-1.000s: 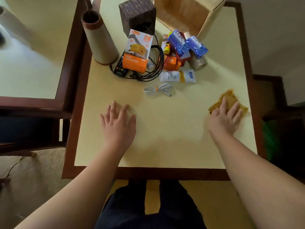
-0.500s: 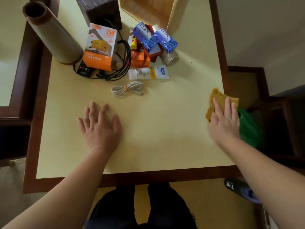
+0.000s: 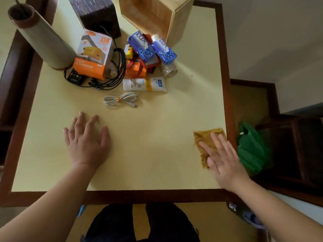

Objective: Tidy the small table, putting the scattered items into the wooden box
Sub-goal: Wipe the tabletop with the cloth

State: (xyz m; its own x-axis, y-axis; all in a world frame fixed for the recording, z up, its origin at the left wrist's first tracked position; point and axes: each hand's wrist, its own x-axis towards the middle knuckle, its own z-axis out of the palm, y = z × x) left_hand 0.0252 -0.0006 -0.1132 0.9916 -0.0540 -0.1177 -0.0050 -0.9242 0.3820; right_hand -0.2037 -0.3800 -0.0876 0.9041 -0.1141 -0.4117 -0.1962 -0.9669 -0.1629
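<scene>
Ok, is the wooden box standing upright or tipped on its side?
Tipped on its side: the wooden box has its open mouth facing the pile, with bare inner walls showing. Nothing visible inside; its top is cut off by the frame.

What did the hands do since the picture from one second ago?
The right hand slid the yellow cloth toward the table's right edge and then back toward the person, staying flat on top of it. The left hand stayed flat on the table, holding nothing. The pile of items near the wooden box looks untouched.
</scene>
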